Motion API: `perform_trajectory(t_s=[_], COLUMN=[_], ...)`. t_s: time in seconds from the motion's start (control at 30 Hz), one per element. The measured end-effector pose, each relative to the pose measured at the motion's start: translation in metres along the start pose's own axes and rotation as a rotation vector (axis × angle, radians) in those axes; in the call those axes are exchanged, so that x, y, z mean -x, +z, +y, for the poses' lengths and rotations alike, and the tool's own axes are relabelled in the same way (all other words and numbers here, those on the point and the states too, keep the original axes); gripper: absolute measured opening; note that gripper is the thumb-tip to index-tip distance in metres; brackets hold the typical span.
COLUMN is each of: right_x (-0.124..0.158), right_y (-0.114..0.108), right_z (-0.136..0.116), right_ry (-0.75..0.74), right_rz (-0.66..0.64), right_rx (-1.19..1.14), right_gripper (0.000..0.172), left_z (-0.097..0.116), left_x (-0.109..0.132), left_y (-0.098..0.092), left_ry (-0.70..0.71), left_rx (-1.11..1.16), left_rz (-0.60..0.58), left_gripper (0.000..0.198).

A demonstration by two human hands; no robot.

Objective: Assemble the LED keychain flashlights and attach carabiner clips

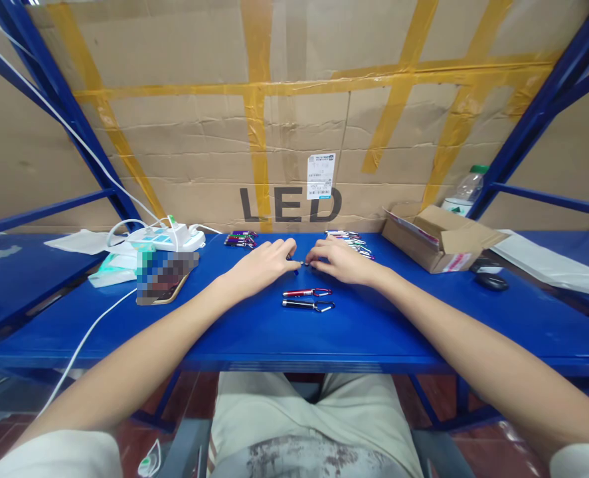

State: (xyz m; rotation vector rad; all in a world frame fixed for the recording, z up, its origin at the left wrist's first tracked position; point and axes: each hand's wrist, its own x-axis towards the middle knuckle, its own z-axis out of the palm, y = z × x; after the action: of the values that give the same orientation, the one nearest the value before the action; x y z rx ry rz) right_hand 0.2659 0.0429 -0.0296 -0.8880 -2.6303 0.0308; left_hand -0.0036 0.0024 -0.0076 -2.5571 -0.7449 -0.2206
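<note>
My left hand point(267, 267) is closed over the blue table, thumb and fingers pinching a small dark piece that looks like part of a keychain penlight, mostly hidden. Facing it, my right hand point(342, 260) has its fingertips pinched at a tiny silvery end beside that piece; what it grips is too small to make out. Closer to me lie a red keychain penlight point(299, 293) and a black keychain penlight point(298, 304), side by side, each with a carabiner clip pointing right. Behind my hands are a left group of penlights point(240, 239) and a right group of penlights point(344, 235), partly covered by my right hand.
At left are a phone point(167, 282), a packet point(119, 265) and a white power strip point(162, 237) with cables. An opened carton point(438, 239), a bottle point(466, 192) and a black mouse point(491, 281) stand right. A large cardboard box point(199, 153) walls off the back.
</note>
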Motion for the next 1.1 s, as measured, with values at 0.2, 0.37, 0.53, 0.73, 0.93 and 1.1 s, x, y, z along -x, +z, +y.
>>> perform_trajectory(t_s=[0.2,0.37,0.53,0.73,0.93,1.1], right_x=[0.000,0.001,0.000,0.000,0.000,0.000], right_y=[-0.002,-0.003,-0.003,-0.001,-0.001,-0.002], right_z=[-0.005,-0.006,-0.009,-0.009,-0.008,-0.009], right_ry=[-0.014,-0.010,-0.023,0.007,0.016,0.012], right_rz=[0.003,0.010,-0.003,0.019,0.025,0.016], right_rx=[-0.056,-0.181,-0.234,-0.184,-0.151,-0.153], right_gripper=[0.022,0.012,0.012,0.018,0.020,0.019], left_z=[-0.002,-0.011,-0.012,-0.004,-0.004,-0.004], left_x=[0.001,0.004,0.002,-0.003,-0.002,-0.003], left_y=[-0.002,0.007,0.013,0.015,0.017,0.017], left_ry=[-0.142,-0.125,-0.180,-0.161,-0.186,-0.183], left_rx=[0.269,0.473,0.610,0.656,0.635,0.642], left_rz=[-0.052,-0.017,0.045,0.128,0.160,0.168], left_gripper=[0.034,0.040,0.030,0.031,0.032,0.031])
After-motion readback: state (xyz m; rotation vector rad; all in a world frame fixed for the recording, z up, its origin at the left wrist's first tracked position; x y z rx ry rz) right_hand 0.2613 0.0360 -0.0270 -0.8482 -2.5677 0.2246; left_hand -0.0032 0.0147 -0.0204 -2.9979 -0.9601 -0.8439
